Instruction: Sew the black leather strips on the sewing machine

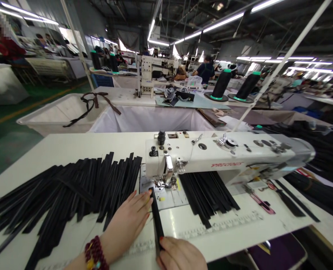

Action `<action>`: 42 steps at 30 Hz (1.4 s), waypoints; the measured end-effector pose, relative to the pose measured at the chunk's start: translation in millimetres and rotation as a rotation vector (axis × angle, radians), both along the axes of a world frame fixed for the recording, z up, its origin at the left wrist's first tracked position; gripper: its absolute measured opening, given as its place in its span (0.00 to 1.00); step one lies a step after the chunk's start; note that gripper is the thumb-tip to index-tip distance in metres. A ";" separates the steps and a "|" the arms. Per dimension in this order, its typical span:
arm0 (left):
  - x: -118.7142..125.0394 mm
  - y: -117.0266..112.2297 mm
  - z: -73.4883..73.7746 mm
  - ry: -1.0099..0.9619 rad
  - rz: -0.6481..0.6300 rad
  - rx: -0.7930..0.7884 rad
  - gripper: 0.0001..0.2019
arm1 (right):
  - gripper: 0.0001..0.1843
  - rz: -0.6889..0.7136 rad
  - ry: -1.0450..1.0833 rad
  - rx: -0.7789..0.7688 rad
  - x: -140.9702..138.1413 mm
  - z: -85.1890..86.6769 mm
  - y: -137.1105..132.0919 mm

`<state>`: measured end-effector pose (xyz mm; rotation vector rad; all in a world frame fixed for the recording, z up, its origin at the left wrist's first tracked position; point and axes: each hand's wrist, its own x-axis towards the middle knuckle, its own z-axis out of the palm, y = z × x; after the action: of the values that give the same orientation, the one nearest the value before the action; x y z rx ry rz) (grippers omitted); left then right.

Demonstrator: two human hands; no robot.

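A narrow black strip runs from the presser foot of the white sewing machine down toward the table's front edge. My left hand, wearing a dark red bead bracelet, rests along its left side, fingertips pressing the strip's upper end close to the foot. At the lower end, my right hand pinches the strip between thumb and fingers. Left of the machine lies a spread pile of black strips. More black strips lie under the machine arm.
Pink-handled thread snips lie at the right, near loose black strips. A printed ruler scale crosses the table. Behind stand a white bin, another sewing machine and black thread cones. People work farther back.
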<state>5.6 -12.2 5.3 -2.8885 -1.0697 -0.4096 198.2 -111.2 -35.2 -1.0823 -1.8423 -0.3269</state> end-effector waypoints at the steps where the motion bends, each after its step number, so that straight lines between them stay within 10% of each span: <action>1: 0.6 2.1 -0.9 0.017 0.009 0.000 0.19 | 0.14 -0.007 0.028 0.027 -2.5 0.6 6.1; 28: 16.0 20.0 -3.1 0.169 0.066 -0.048 0.20 | 0.17 0.065 -0.025 -0.023 1.3 21.1 27.2; 42: 11.6 10.7 -2.5 0.140 0.038 -0.009 0.19 | 0.17 -0.030 -0.111 -0.057 14.1 -4.6 -3.0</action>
<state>17.3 -1.5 2.8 -2.8501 -1.1039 -0.1980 212.2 -114.2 -39.8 -1.1517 -1.9452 -0.3601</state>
